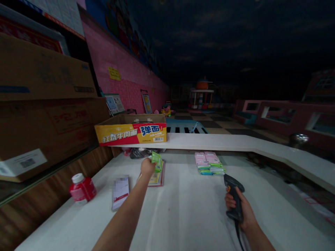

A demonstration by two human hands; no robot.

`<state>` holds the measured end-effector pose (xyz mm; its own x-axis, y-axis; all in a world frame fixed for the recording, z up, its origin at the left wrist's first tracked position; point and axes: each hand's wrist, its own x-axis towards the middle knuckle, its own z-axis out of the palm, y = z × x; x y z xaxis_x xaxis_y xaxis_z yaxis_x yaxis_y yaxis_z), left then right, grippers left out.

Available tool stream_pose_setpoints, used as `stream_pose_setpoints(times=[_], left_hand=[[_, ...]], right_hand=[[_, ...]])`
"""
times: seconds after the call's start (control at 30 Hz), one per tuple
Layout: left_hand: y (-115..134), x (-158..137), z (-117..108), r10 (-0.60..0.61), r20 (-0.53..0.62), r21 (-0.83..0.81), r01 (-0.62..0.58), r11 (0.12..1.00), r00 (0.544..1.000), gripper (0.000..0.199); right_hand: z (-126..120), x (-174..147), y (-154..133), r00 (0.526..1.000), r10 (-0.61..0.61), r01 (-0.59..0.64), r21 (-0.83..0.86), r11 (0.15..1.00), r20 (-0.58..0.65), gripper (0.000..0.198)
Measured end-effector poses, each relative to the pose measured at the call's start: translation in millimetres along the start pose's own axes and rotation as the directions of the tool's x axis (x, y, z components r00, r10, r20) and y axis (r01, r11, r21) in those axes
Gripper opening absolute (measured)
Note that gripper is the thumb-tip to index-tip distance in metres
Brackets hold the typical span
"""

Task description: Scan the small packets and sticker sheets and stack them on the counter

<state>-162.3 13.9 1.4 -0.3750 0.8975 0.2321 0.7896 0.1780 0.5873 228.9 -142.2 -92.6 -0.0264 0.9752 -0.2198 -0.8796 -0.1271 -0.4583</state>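
My left hand (148, 167) is closed on a small green packet (156, 161), raised over a short stack of booklets or packs (157, 179) on the white table. Wrapped round the handle of a black barcode scanner (235, 198), my right hand (243, 209) keeps it just above the table, its cable trailing down toward me. Ahead of the scanner lie stacked pink and green packets (209, 162). To the left of my left forearm rests a phone (120, 192) with a lit screen.
A red bottle with a white cap (82, 188) stands at the left. An open yellow-red carton (132, 134) sits on the raised white ledge (209, 141) along the back. Large cardboard boxes (47, 129) are stacked at far left. A black plastic bag (142, 153) lies under the ledge.
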Motion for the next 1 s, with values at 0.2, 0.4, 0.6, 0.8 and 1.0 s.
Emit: stream_pose_setpoints(times=[0.2,0.4,0.6,0.8,1.0], left_hand=[[33.9,-55.9,46.4,0.135,0.149,-0.645,-0.007,0.764,0.98,0.004],[24.5,-110.3,101.7,0.159,0.146,-0.757,0.007,0.653,0.976,0.014],[16.5,-122.7,104.4,0.208,0.058,-0.619,-0.128,0.775,0.976,0.009],[26.5,-126.6,93.9,0.185,0.14,-0.608,-0.063,0.792,0.973,0.01],[22.3,-124.5,95.6,0.247,0.059,-0.564,-0.172,0.808,0.967,0.011]], right_hand=[[20.8,-4.5,12.3,0.996,-0.037,0.011,-0.302,0.953,-0.082,0.041],[57.2,-30.3,49.3,0.994,-0.08,0.009,-0.703,0.711,-0.068,0.045],[72.0,-53.3,67.1,0.997,-0.044,-0.022,-0.833,0.553,-0.056,0.048],[75.2,-55.1,66.8,0.998,-0.036,-0.029,-0.82,0.571,-0.06,0.044],[67.1,-39.0,48.9,0.997,-0.056,-0.005,-0.746,0.666,-0.057,0.047]])
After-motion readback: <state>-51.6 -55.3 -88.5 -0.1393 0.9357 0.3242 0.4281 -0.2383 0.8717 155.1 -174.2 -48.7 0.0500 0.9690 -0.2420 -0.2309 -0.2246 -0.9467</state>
